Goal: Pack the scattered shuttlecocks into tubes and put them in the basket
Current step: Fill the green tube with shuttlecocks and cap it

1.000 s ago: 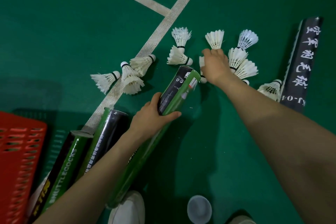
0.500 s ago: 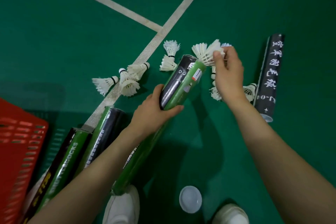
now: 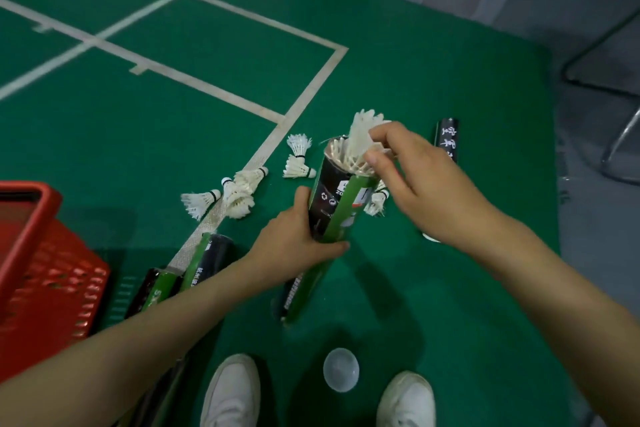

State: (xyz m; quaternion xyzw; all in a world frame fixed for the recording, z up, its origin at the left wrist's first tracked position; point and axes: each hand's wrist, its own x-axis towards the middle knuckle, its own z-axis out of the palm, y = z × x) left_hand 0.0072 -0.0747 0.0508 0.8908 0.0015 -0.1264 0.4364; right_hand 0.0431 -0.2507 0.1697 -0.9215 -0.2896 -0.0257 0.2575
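Observation:
My left hand grips a black and green tube around its upper half, tilted with the open mouth pointing up and away. My right hand pinches a white shuttlecock at that mouth, its feathers sticking out above the rim. Other shuttlecocks show inside the mouth. Several loose shuttlecocks lie on the green floor to the left of the tube, two more just behind it, and one partly hidden under my right hand. The red basket stands at the left edge.
Two black and green tubes lie on the floor beside the basket. A black tube with white characters lies to the right, mostly behind my right hand. A translucent cap rests between my white shoes. Metal chair legs stand far right.
My right hand picked a shuttlecock off the floor and brought it to the tube's mouth. My left hand raised the tube steeper. The camera view tilted up.

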